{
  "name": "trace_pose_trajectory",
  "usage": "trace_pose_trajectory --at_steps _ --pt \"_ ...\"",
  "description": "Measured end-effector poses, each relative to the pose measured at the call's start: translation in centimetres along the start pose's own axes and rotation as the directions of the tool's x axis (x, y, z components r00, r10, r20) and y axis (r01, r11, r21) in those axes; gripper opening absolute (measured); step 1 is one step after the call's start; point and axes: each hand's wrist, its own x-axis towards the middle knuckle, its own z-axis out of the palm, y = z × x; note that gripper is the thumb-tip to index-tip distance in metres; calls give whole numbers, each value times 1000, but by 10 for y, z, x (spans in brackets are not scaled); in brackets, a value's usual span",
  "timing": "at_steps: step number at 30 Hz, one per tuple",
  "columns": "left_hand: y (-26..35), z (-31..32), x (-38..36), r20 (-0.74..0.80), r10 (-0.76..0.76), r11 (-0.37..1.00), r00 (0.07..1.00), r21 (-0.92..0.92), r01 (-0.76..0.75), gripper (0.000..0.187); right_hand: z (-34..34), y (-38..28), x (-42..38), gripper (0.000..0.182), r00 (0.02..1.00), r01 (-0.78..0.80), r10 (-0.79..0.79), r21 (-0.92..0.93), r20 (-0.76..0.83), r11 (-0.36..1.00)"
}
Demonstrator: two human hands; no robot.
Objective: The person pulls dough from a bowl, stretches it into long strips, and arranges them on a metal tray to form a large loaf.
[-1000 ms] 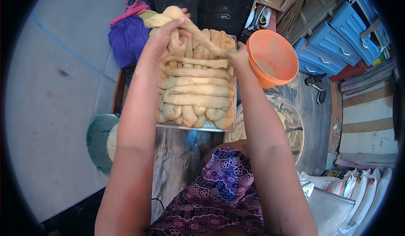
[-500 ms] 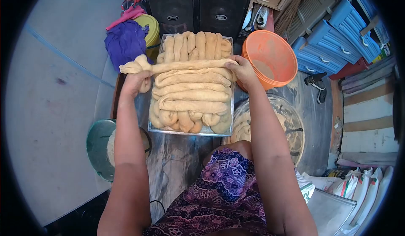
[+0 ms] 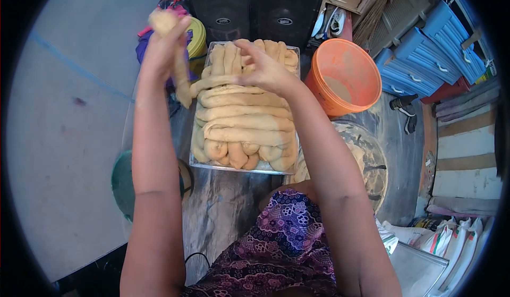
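Several long dough strips [image 3: 244, 121] lie side by side in a clear rectangular tray [image 3: 241, 169], with more strips under them and behind. My left hand [image 3: 164, 42] is raised at the tray's upper left, closed on a piece of dough [image 3: 182, 79] that hangs below it and sticks out above; motion blurs it. Over the upper part of the tray is my right hand [image 3: 263, 68], fingers spread, with its lower edge near the end of the topmost strip [image 3: 212, 83]. Nothing shows between its fingers.
An orange bucket [image 3: 345, 76] stands right of the tray, with a round floured basin [image 3: 366, 159] below it. Left are a yellow bucket [image 3: 196, 36] and a green basin [image 3: 123, 185]. Black speakers [image 3: 249, 5] stand behind; blue drawers [image 3: 411, 74] are at the right.
My left hand has risen with dough, now apart from the strip across the tray. My right hand has let go of that strip's right end, moved left and opened.
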Motion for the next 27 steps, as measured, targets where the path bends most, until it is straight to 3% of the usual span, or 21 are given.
trace_pose_trajectory --at_steps 1,2,4,5,6,7,8,9,10,11,12,13,14,16,18,20,21,22,24,25,27 --pt "12 28 -1 124 85 996 989 -30 -82 37 10 -20 1 65 998 -34 23 207 58 978" --pt "19 50 -2 246 173 984 954 -74 -160 41 18 -21 10 65 998 -37 26 210 58 977" --pt "17 76 5 536 100 964 838 156 -214 60 19 -21 34 59 1000 -23 17 545 17 838" --pt "11 78 10 540 102 965 836 151 -215 60 17 -15 38 59 975 -23 155 620 -160 784" --pt "3 77 14 497 214 820 841 377 -431 64 7 -1 37 59 973 45 173 860 -153 509" --pt "-7 74 17 477 333 578 814 579 -576 68 -5 4 29 56 952 146 171 870 -253 472" --pt "-21 63 13 504 183 688 844 548 -476 74 -17 9 21 53 921 247 173 867 -349 432" --pt "-40 53 2 551 61 677 832 590 -440 78 -27 25 11 51 904 232 239 876 -354 423" --pt "-45 51 -14 464 -243 482 852 820 -309 77 -35 46 3 48 883 220 302 884 -360 412" --pt "-71 41 -16 521 -338 478 784 812 -333 66 -41 62 -5 48 881 226 299 881 -367 416" --pt "-117 27 -20 571 16 581 820 663 -473 53 -46 78 -14 48 868 194 380 924 -318 331" --pt "-122 21 -26 470 87 725 878 575 -379 43 -50 88 -21 47 850 163 458 957 -260 240" --pt "-125 14 -27 377 30 777 926 574 -259 36 -54 93 -25 47 845 160 467 956 -261 245" --pt "-130 -2 -16 227 -164 944 960 318 86 36 -55 104 -32 45 878 17 426 906 -216 424" --pt "-120 -10 -16 255 -247 949 935 -131 286 38 -47 93 -30 42 865 34 443 909 -235 416" --pt "-133 -14 -10 219 -278 954 935 -54 296 39 -44 91 -22 43 728 -130 554 712 -404 690" --pt "-139 -16 -7 228 -317 948 920 100 302 39 -47 93 -21 41 716 -339 563 500 -413 797" --pt "-140 -16 -6 229 -358 920 905 251 300 39 -48 104 -21 41 716 -337 563 501 -414 797" --pt "-141 -9 -12 194 -302 943 933 205 263 36 -50 134 -20 41 774 -502 463 26 -432 865" --pt "-143 -8 -16 186 -273 950 944 205 234 36 -54 139 -22 41 774 -504 464 25 -431 863" --pt "-148 -6 -15 178 -246 957 953 200 210 35 -61 150 -25 41 799 -564 571 98 -187 820"
